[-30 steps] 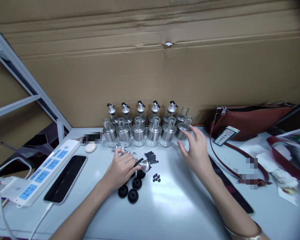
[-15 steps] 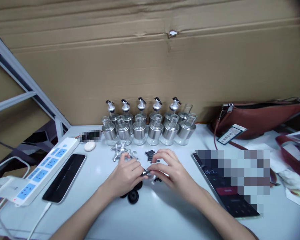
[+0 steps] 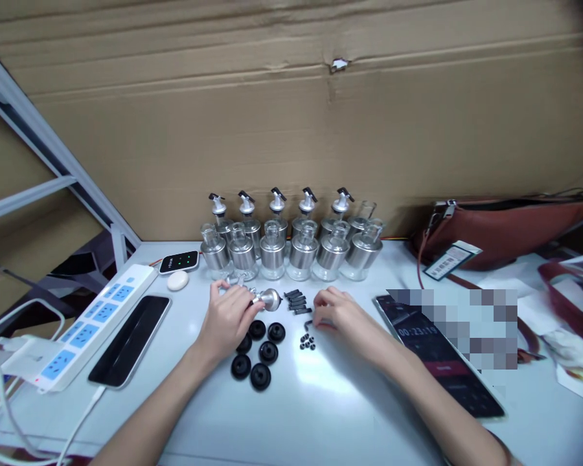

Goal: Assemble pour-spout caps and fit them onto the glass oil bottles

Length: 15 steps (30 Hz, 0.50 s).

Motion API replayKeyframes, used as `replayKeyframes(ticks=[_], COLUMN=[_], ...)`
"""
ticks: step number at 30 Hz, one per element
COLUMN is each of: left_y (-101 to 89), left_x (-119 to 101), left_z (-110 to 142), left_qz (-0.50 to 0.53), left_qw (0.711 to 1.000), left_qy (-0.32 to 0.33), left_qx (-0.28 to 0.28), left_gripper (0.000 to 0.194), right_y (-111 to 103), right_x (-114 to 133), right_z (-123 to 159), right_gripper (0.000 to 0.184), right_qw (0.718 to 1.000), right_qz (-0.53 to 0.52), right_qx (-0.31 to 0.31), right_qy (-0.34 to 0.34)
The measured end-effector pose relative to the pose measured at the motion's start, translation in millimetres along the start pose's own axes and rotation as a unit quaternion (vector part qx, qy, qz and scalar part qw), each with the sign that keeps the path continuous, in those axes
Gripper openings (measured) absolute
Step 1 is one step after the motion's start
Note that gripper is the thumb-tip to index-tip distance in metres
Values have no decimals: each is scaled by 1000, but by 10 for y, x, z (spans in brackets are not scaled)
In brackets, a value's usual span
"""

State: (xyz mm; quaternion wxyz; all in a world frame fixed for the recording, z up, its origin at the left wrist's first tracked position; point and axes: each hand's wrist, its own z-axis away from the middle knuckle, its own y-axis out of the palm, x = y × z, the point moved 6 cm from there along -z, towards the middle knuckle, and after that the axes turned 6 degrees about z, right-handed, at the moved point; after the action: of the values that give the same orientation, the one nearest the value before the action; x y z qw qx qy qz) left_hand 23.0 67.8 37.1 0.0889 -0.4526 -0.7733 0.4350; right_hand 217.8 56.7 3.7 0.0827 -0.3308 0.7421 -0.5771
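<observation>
My left hand (image 3: 229, 315) is closed around a metal pourer spout (image 3: 271, 299), whose rounded silver end sticks out past the thumb. Other silver spout parts (image 3: 243, 279) lie partly hidden behind that hand. My right hand (image 3: 337, 314) rests low over the table with its fingertips pinched beside a small dark piece (image 3: 308, 325); what they grip is hidden. Between the hands lie black lever pieces (image 3: 297, 301) in a small pile. Little black caps (image 3: 308, 342) are grouped just in front of the right fingertips. Several black ring-shaped stoppers (image 3: 268, 352) lie right of the left wrist.
Glass bottles with steel sleeves (image 3: 302, 252) stand in two rows behind; several back ones wear pourers (image 3: 278, 197). Leftward are a power strip (image 3: 94, 327), a phone (image 3: 130, 341) and a white round case (image 3: 177, 280). A tablet-like phone (image 3: 437, 362) and brown bag (image 3: 510, 226) are rightward.
My hands, together before, have come apart. The left has shifted up and left with the spout in it; the right has moved right. The stoppers and small caps are now uncovered.
</observation>
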Motion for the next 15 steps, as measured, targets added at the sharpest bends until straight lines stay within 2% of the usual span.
replayKeyframes(ticks=[3,8,15], left_y=[-6,-5,-11], left_x=[-23,-33,-40], left_z=[-5,-11,-12], left_qz=[1,-4,-6], left_qw=[1000,1000,1000], left_qy=[2,-3,2], left_qx=[0,8,9], left_gripper=[32,36,36], right_y=[110,63,104], right_x=[-55,-87,10], right_z=[18,-6,-36], right_gripper=[17,19,17], right_qw=[999,996,993], right_qz=[-19,-17,-20], right_qx=[44,69,95], right_qy=[22,52,65])
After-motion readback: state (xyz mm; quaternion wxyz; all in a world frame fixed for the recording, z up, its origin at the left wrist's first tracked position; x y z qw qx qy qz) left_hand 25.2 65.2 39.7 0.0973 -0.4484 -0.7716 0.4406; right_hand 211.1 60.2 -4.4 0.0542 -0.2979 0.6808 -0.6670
